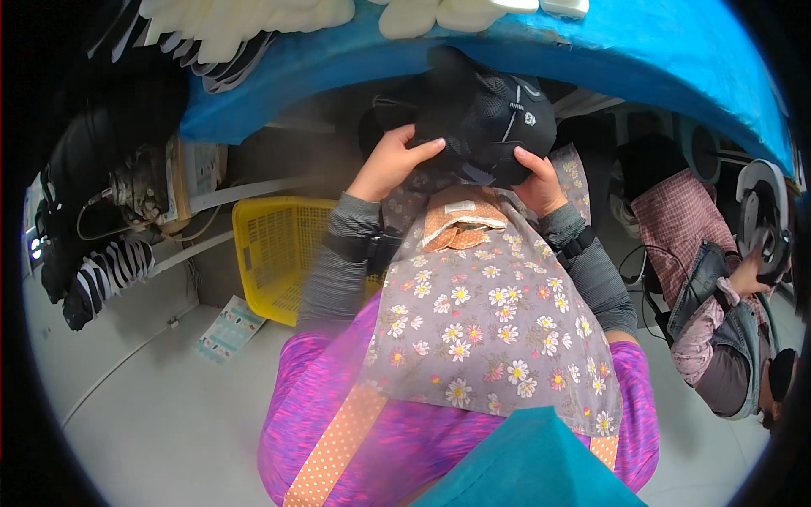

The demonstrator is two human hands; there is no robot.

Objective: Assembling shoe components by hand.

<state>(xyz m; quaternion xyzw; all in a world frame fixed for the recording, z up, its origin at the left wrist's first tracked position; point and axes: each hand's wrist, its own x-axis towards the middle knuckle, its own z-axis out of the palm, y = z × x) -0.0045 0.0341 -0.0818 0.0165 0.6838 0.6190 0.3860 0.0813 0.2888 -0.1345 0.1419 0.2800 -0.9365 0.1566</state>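
Note:
A black bag (498, 127) with mesh panels, grey piping and a small white mark lies across my lap, partly under the edge of the blue-covered table. My left hand (394, 162) is closed on its left side, thumb on top and the other fingers hidden beneath. On the bag's near right edge, my right hand (539, 184) grips with the thumb above and its fingers out of sight. Below the bag is my flowered apron (498, 329), with an orange dotted pocket (463, 221).
The blue-covered table (591, 51) bears white foam pieces (414, 17). At left are a yellow basket (279, 262), a printed sheet (230, 329) on the floor and striped straps (110, 275). On the right, another person (718, 321) has a hand on a white-and-black object (763, 220).

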